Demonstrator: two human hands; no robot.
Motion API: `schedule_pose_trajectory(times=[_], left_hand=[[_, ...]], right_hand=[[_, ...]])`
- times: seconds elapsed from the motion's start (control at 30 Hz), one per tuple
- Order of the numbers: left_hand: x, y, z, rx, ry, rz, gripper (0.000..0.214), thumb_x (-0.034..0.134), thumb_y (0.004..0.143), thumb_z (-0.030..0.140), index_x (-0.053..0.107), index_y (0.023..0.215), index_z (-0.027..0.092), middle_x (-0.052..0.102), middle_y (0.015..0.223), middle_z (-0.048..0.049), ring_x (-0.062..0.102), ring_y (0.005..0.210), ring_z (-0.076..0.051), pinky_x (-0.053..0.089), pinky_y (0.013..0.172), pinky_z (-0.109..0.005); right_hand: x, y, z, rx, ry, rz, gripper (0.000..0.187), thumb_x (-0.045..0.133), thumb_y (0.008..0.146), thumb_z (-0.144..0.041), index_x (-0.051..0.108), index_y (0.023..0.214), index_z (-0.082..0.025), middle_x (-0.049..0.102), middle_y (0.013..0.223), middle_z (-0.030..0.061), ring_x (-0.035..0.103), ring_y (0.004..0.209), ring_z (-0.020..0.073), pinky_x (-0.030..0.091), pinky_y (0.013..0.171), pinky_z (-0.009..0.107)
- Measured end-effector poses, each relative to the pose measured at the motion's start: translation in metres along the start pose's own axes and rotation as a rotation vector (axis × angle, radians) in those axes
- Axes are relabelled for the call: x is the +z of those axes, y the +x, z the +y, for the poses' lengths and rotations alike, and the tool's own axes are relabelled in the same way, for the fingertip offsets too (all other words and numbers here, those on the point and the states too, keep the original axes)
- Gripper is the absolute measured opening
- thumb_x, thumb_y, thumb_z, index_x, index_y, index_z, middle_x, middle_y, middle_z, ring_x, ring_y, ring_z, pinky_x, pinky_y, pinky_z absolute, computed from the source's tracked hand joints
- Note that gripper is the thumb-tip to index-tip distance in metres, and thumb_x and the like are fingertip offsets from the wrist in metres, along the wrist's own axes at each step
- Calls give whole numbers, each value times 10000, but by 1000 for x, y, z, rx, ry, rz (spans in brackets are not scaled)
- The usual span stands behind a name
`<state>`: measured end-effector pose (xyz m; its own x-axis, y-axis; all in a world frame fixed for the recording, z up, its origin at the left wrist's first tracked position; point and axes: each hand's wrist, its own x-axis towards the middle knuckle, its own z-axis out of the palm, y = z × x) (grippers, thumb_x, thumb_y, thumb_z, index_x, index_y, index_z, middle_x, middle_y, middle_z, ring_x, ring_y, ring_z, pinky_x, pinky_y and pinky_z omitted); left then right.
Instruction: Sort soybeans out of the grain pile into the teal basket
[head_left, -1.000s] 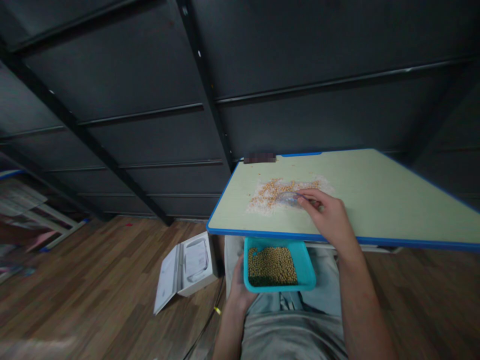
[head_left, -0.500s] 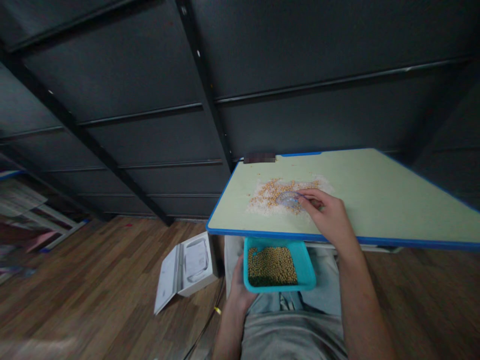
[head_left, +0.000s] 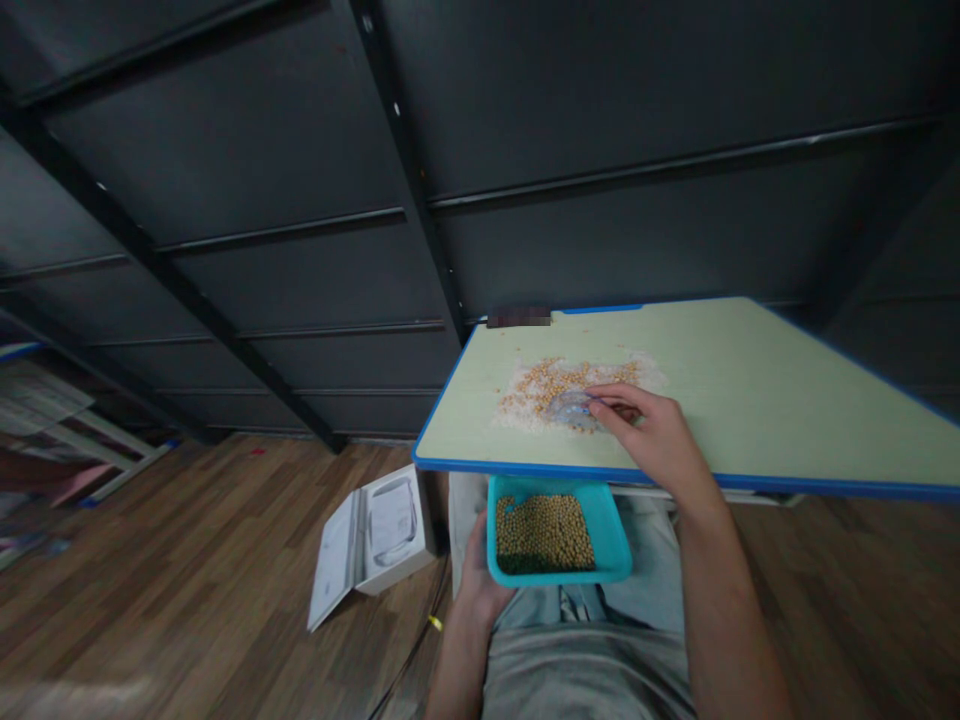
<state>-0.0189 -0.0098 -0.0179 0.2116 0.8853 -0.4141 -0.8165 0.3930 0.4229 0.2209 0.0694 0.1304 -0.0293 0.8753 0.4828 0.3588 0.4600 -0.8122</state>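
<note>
My right hand (head_left: 637,415) pinches the edge of a clear, rounded plastic piece (head_left: 568,406) between thumb and fingers. I cannot tell whether it is a scoop or a small dish. It sits low over a spread of yellow beans (head_left: 551,375) mixed with white grains (head_left: 646,368) that look like rice. Below the table edge, my left hand (head_left: 480,578) grips the left side of a turquoise plastic basket (head_left: 613,535). Many more yellow beans (head_left: 547,530) lie in that basket, mostly toward its left. The left fingers are partly hidden under it.
The pale green tabletop (head_left: 787,400) has a raised blue edge (head_left: 525,467). A dark object (head_left: 517,317) lies at its far left corner. On the wooden floor (head_left: 225,560) stand an open white box (head_left: 397,530) and a black cable (head_left: 409,655). A dark panelled wall (head_left: 600,250) rises behind.
My right hand and the clear plastic piece have shifted slightly left and toward me across the beans. My left hand and the basket stay where they were.
</note>
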Motion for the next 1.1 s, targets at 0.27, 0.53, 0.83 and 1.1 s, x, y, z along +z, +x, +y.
schedule_pose_trajectory(times=[0.27, 0.53, 0.83, 1.1], left_hand=[[1, 0, 0, 0, -30, -1, 332, 759, 836, 407, 753, 1035, 142, 825, 1049, -112, 698, 1195, -334, 527, 1095, -440], [4, -3, 1, 22, 1, 31, 290, 746, 841, 416, 757, 1000, 174, 829, 1024, -99, 703, 1186, -329, 535, 1082, -445], [3, 0, 1, 19, 30, 33, 308, 758, 817, 414, 744, 1012, 176, 826, 1018, -110, 695, 1199, -338, 537, 1080, -463], [10, -4, 4, 16, 57, 48, 320, 774, 801, 425, 727, 1015, 192, 826, 998, -107, 682, 1219, -344, 520, 1100, -470]], right_hand=[[-1, -1, -4, -1, 27, -60, 207, 664, 909, -312, 783, 1046, -213, 811, 1041, 80, 746, 902, 238, 583, 795, 389], [-1, -2, -7, -14, 21, -106, 198, 683, 907, -298, 784, 1057, -216, 816, 1004, 74, 754, 886, 230, 599, 775, 378], [-3, -4, -10, -5, 54, -157, 191, 706, 899, -295, 792, 1057, -231, 819, 1028, 66, 760, 911, 228, 609, 794, 375], [-4, -3, -11, -17, 54, -207, 175, 699, 900, -292, 797, 1033, -234, 814, 1065, 73, 757, 954, 239, 615, 808, 387]])
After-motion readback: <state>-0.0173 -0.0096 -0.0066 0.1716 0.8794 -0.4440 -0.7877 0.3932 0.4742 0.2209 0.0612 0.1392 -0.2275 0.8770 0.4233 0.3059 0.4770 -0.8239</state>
